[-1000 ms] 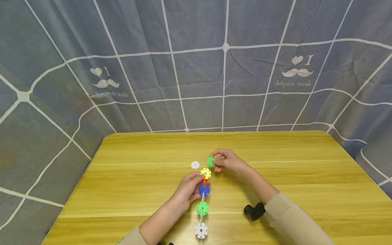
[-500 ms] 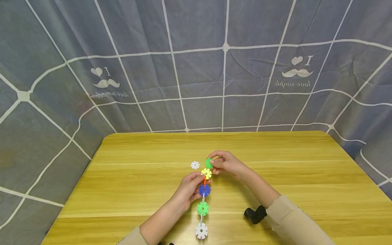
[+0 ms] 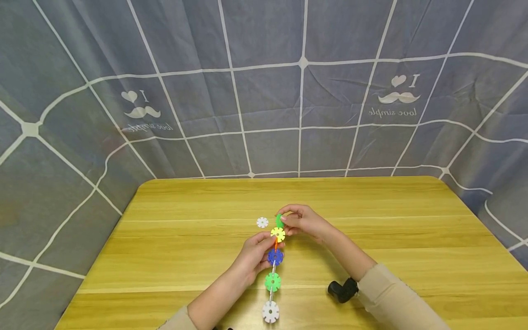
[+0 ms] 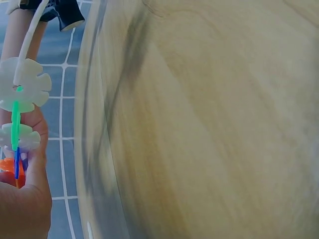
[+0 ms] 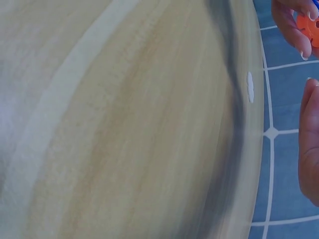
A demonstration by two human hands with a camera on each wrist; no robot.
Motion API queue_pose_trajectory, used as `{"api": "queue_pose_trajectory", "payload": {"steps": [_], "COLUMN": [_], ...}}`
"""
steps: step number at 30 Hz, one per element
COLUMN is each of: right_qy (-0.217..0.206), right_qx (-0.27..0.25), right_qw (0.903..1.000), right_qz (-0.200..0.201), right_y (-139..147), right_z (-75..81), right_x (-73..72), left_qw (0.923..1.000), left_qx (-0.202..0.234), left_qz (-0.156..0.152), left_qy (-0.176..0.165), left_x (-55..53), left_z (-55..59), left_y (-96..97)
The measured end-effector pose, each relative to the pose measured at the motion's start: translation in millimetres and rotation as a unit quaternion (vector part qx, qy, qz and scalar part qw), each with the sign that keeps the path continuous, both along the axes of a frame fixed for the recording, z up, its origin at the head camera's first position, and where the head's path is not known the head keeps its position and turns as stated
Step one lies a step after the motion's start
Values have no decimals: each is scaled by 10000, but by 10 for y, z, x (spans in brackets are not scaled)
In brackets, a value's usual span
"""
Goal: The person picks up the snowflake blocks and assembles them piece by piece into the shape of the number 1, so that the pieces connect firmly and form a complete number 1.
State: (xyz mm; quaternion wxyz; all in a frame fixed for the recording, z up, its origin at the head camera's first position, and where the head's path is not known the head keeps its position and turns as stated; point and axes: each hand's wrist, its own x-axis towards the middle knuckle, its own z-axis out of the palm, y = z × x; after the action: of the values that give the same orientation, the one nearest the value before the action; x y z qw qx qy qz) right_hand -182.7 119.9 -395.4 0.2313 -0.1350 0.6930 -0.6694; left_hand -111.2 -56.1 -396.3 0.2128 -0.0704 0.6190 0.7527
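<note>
In the head view my left hand (image 3: 253,256) grips a chain of slotted plastic snowflake discs near its far end. Running toward me are a yellow disc (image 3: 277,234), an orange disc (image 3: 276,245) seen edge-on, a blue disc (image 3: 275,257), a green disc (image 3: 272,282) and a white disc (image 3: 270,312), with white discs edge-on between the last ones. My right hand (image 3: 303,221) pinches another green disc (image 3: 279,221), turned nearly edge-on, at the yellow disc's far rim. Whether their slots are engaged, I cannot tell. The left wrist view shows the chain's white disc (image 4: 30,84) up close.
A loose white disc (image 3: 262,222) lies on the wooden table (image 3: 165,247), left of the right hand's fingertips. A black camera (image 3: 343,289) is worn at the right wrist. Behind the table hangs a grey curtain (image 3: 268,101) with white lines.
My right hand has brought the green disc left and toward me, up to the yellow disc, and the green disc has turned more edge-on. The left hand and chain stay almost still.
</note>
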Motion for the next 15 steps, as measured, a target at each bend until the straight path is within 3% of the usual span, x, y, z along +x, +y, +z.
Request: {"api": "queue_pose_trajectory", "payload": {"steps": [15], "right_qy": [-2], "right_qx": [173], "right_qw": [9998], "right_qz": [-31], "right_y": [-12], "right_z": [25], "right_x": [9], "left_qw": [10000], "left_qx": [-46], "left_qz": [43], "left_qy": [44], "left_x": [13], "left_z": [25], "left_y": [15]}}
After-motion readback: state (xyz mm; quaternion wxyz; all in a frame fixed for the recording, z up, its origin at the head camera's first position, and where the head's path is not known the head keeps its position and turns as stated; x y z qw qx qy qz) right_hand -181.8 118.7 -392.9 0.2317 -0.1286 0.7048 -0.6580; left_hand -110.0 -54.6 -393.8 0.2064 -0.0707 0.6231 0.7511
